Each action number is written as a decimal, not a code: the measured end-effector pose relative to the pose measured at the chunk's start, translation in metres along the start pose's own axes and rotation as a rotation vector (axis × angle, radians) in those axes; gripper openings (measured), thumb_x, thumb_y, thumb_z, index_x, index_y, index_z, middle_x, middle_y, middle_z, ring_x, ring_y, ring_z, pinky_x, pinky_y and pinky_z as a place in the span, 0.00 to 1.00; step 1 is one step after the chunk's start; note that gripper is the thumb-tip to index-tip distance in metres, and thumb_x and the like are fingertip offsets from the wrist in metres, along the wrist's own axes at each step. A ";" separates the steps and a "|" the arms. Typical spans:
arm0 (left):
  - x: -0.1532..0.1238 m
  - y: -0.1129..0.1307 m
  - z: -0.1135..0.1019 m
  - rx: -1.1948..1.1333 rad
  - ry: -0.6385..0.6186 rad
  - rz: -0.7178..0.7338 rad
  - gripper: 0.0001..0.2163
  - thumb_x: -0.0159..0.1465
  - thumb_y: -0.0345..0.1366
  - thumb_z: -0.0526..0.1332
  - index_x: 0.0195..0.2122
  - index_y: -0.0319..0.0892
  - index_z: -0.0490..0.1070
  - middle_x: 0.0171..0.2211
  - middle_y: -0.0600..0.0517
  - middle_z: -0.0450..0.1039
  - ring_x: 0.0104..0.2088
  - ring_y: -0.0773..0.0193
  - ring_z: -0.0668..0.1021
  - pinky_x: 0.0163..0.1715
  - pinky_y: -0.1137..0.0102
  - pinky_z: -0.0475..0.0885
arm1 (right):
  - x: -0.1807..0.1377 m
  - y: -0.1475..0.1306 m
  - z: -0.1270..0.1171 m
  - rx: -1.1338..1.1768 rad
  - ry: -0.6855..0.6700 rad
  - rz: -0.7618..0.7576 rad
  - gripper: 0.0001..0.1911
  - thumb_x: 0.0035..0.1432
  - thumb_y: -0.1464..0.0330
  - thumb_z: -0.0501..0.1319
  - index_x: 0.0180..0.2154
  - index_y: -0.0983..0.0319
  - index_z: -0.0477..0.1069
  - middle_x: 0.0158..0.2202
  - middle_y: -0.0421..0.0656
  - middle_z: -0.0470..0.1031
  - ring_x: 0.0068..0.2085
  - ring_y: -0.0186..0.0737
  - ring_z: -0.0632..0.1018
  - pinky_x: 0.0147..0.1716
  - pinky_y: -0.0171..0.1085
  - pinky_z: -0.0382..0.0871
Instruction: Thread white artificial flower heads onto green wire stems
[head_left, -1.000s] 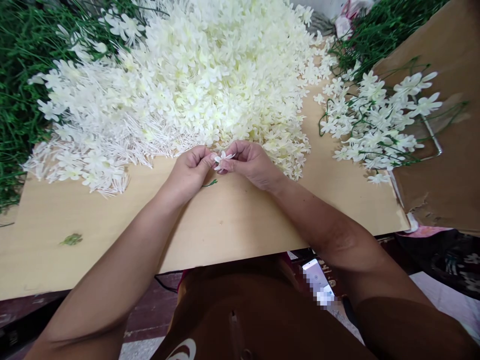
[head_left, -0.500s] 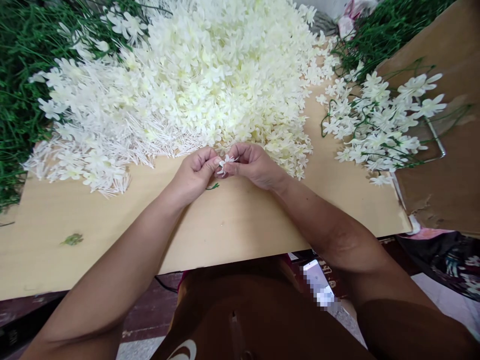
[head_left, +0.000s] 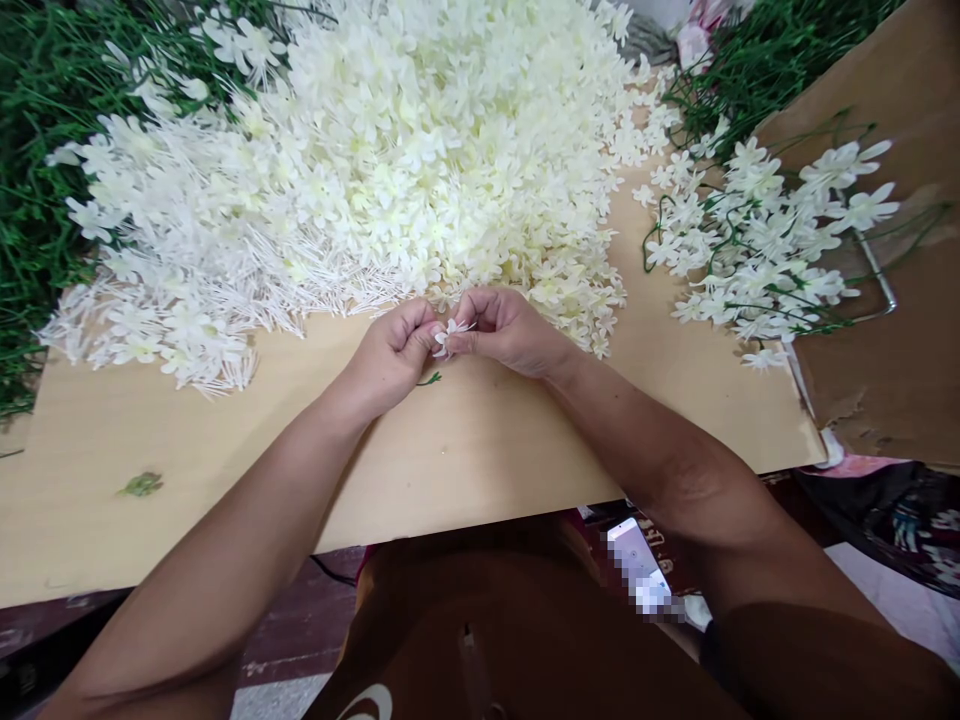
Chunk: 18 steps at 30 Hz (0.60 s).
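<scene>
My left hand (head_left: 390,358) is closed in a pinch, and the tip of a green plastic stem (head_left: 430,379) pokes out below it. Against its fingertips, my right hand (head_left: 504,335) pinches a small white artificial flower (head_left: 450,338) between thumb and forefinger. The fingertips of both hands nearly touch, so the joint between flower and stem is hidden. Just beyond my hands rises a large pile of white artificial flowers (head_left: 420,170), with thin white stalks showing on its left side.
Green plastic stems (head_left: 45,180) are heaped at the left, with more green stems (head_left: 795,50) at the far right. A bunch of white flowers on green stems (head_left: 765,240) lies by a cardboard box (head_left: 892,330). A small green scrap (head_left: 142,484) lies on the wooden table (head_left: 465,460).
Both hands stay together at nearly the same place. The flower between the fingertips has shifted and turned slightly, and the green stem tip has moved a little to the right.
</scene>
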<state>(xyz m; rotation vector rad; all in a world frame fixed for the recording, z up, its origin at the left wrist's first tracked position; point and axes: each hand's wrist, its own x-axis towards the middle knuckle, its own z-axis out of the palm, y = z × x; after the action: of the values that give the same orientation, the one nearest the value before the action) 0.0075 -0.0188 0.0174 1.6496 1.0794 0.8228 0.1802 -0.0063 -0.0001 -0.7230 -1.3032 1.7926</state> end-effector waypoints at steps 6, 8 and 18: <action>-0.002 -0.002 -0.001 0.037 0.019 -0.021 0.13 0.60 0.43 0.59 0.23 0.44 0.59 0.17 0.58 0.58 0.20 0.69 0.61 0.21 0.73 0.58 | 0.001 0.003 0.006 -0.055 0.083 -0.023 0.27 0.32 0.58 0.80 0.23 0.62 0.65 0.23 0.33 0.71 0.26 0.26 0.72 0.27 0.29 0.69; -0.002 -0.002 -0.001 0.029 0.029 -0.029 0.14 0.60 0.42 0.59 0.23 0.44 0.58 0.17 0.58 0.58 0.20 0.70 0.60 0.20 0.74 0.58 | 0.001 0.002 0.008 -0.054 0.106 -0.035 0.27 0.31 0.59 0.80 0.23 0.62 0.65 0.22 0.32 0.70 0.25 0.25 0.71 0.27 0.28 0.68; 0.001 0.010 -0.008 -0.107 -0.079 -0.064 0.24 0.63 0.59 0.60 0.24 0.42 0.66 0.22 0.52 0.66 0.24 0.67 0.69 0.22 0.74 0.64 | -0.001 -0.006 -0.004 0.068 0.004 0.050 0.21 0.40 0.61 0.78 0.30 0.63 0.72 0.26 0.36 0.77 0.30 0.29 0.78 0.37 0.31 0.76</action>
<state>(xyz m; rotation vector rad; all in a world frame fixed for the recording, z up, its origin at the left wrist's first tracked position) 0.0035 -0.0170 0.0296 1.5372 1.0112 0.7546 0.1853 -0.0043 0.0049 -0.7272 -1.2255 1.8652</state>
